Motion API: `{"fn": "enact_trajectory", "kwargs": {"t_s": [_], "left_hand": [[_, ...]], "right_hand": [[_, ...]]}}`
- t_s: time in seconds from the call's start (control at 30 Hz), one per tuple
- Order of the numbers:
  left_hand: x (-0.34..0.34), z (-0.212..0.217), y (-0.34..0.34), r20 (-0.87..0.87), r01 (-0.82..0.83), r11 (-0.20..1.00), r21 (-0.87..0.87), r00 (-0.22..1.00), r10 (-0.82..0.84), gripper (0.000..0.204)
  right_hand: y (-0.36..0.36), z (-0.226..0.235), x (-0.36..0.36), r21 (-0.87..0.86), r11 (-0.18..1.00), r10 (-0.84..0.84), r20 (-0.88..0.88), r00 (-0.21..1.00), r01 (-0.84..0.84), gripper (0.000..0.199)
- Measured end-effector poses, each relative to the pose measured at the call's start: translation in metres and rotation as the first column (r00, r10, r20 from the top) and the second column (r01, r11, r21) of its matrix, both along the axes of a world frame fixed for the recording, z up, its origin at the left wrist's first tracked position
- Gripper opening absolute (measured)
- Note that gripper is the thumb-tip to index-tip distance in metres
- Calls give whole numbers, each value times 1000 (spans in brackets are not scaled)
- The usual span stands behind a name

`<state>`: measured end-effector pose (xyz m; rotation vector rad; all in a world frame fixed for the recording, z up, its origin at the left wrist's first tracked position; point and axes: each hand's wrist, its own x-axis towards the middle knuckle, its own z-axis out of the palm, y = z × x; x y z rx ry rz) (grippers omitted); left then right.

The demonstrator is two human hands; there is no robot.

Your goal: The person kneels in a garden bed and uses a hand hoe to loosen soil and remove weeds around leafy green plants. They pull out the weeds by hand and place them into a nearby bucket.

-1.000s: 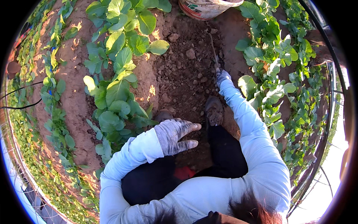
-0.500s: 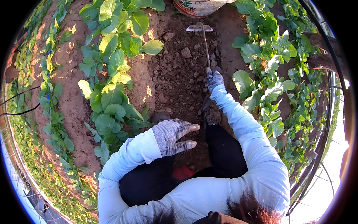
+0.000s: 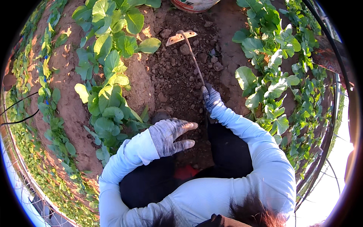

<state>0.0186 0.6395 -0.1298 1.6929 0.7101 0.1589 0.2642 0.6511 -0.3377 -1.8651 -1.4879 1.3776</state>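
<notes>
My right hand (image 3: 211,97), in a grey knit glove, is closed round the handle of a hand hoe (image 3: 193,57). The hoe's thin bent shaft runs away from me to a flat pale blade with small holes, held over the loose, cloddy soil (image 3: 172,75) of the furrow. My left hand (image 3: 170,137), gloved alike and dirt-stained, hovers above my left knee. Its thumb and fingers are apart with nothing between them. Beside it on the left stand broad-leaved green plants (image 3: 107,126).
A white bucket (image 3: 194,5) with red markings stands at the furrow's far end. Leafy rows (image 3: 278,81) line the raised bed on the right. Thin black tubes (image 3: 19,122) cross at far left. Both my knees are bent over the furrow.
The hoe's blade has swung left and somewhat nearer, turning into a slant. My right hand has come back slightly toward me with the handle. My left hand stays almost in place.
</notes>
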Motion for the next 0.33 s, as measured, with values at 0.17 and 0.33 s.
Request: {"fn": "enact_trajectory", "kwargs": {"t_s": [0.17, 0.33], "left_hand": [[12, -1, -4, 37, 34, 998, 45, 999, -36, 52], [-1, 2, -3, -10, -27, 997, -79, 1000, 26, 54]], "right_hand": [[70, -8, -5, 91, 970, 178, 369, 912, -226, 35], [50, 77, -23, -48, 983, -182, -349, 919, 177, 26]]}}
